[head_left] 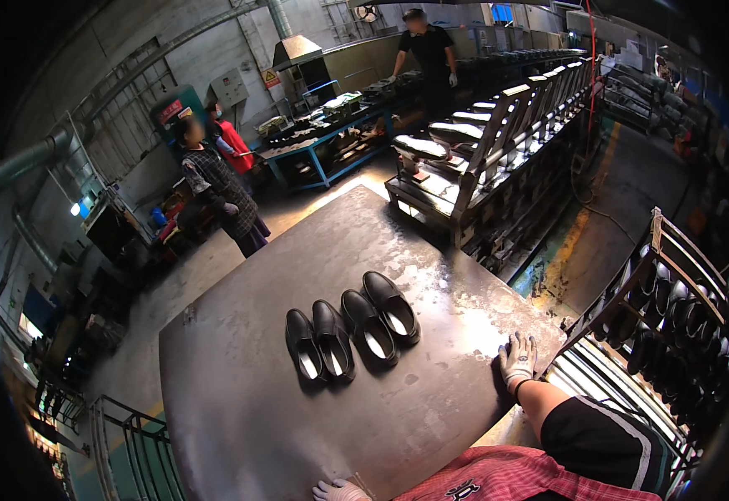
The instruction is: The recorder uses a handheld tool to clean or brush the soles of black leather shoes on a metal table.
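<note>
Two pairs of black slip-on shoes stand side by side on a large metal-topped table: the left pair (319,342) and the right pair (378,321), with pale insoles showing inside. My right hand (518,359), in a light glove with a dark band at the wrist, lies on the table's right edge with its fingers spread. At the near edge, by the bottom of the picture, my left hand (339,491) is gloved too and rests with its fingers stretched out; part of it is cut off. Both hands are apart from the shoes and hold nothing.
The tabletop (239,417) fills the middle. Beyond it stands a conveyor line (498,150) carrying shoes on stands. A rack (673,309) of black shoes is close on the right. Left, a person (218,184) in a checked apron stands near another in red; a third person (427,58) is farther back.
</note>
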Demonstrator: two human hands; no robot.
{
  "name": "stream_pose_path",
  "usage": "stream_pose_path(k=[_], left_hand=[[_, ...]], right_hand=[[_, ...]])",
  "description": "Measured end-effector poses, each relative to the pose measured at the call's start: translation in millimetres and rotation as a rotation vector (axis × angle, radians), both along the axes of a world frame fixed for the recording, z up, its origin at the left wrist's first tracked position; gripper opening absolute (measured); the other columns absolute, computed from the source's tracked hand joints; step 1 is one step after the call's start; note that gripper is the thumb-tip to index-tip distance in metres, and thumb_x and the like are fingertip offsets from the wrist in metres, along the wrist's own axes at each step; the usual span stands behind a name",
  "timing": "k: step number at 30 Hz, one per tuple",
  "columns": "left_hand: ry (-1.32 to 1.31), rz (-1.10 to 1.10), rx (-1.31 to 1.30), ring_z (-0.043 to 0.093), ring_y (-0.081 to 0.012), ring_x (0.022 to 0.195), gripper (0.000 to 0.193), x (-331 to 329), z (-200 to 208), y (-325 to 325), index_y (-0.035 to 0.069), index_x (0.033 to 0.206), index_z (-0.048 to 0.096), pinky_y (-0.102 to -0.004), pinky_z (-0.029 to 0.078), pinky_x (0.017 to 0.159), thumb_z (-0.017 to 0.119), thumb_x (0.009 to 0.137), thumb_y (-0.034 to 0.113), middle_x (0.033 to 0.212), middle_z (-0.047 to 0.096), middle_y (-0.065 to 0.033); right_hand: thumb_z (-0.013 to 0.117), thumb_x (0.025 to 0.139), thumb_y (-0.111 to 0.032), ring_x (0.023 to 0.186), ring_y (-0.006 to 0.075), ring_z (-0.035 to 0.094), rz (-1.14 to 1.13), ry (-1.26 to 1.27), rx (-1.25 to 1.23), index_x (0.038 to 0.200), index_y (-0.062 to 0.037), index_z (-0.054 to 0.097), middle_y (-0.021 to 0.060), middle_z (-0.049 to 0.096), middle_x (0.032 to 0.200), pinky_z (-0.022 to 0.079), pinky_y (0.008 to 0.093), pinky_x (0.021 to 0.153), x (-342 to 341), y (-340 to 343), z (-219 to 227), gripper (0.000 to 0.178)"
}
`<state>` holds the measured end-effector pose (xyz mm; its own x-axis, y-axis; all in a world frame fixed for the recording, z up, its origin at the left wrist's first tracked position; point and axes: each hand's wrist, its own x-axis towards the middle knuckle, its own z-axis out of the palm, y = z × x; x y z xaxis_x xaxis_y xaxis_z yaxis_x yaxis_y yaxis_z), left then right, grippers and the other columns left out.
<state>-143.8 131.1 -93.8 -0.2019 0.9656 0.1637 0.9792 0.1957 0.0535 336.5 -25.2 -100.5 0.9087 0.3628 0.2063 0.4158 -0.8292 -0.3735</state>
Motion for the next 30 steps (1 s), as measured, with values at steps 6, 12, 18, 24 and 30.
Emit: stream_pose_path(k=[6,12,18,24,30], left_hand=[[0.042,-0.012,0.003,0.047,-0.0407,0.128,0.052,4.2,6.0,-1.9,0.004,0.13,0.056,-0.0535,0.042,0.104,0.049,0.098,0.044,0.138,0.051,-0.0236],[-0.007,0.025,0.01,0.049,-0.0401,0.127,0.049,8.4,11.3,-2.2,0.004,0.131,0.055,-0.0531,0.042,0.103,0.047,0.099,0.04,0.138,0.051,-0.0235],[0.008,0.019,0.031,0.05,-0.0405,0.125,0.048,7.1,11.1,-2.3,0.004,0.13,0.056,-0.0536,0.044,0.1,0.047,0.099,0.04,0.138,0.052,-0.0225],[-0.009,0.031,0.044,0.05,-0.0409,0.124,0.048,9.0,11.1,-2.6,0.004,0.129,0.057,-0.0535,0.044,0.1,0.047,0.099,0.04,0.138,0.052,-0.0228],[-0.022,0.024,0.037,0.05,-0.0413,0.124,0.048,6.3,10.2,-1.9,0.003,0.129,0.057,-0.0536,0.044,0.101,0.047,0.099,0.039,0.138,0.052,-0.0241]], right_hand=[[0.057,0.092,-0.04,0.137,0.0362,0.04,-0.02,-0.076,-0.033,0.135,-0.0015,0.052,0.0182,0.048,0.145,0.016,0.0473,0.122,0.6,2.6,-4.7,0.058],[0.058,0.092,-0.039,0.134,0.0339,0.044,0.006,-0.113,-0.041,0.131,-0.0007,0.055,0.019,0.052,0.142,0.016,0.0474,0.122,4.3,-0.5,-9.5,0.055],[0.058,0.092,-0.04,0.134,0.0341,0.044,0.008,-0.074,-0.04,0.13,-0.0007,0.056,0.0187,0.051,0.142,0.017,0.0478,0.122,2.6,0.9,-2.3,0.054],[0.055,0.093,-0.041,0.137,0.0353,0.04,-0.009,-0.024,-0.087,0.136,-0.0016,0.052,0.0181,0.048,0.146,0.016,0.0475,0.122,3.4,0.9,-3.3,0.058],[0.053,0.094,-0.041,0.141,0.0353,0.035,0.001,-0.061,-0.051,0.14,-0.0021,0.05,0.0168,0.041,0.153,0.016,0.047,0.122,2.2,2.3,-1.8,0.06]])
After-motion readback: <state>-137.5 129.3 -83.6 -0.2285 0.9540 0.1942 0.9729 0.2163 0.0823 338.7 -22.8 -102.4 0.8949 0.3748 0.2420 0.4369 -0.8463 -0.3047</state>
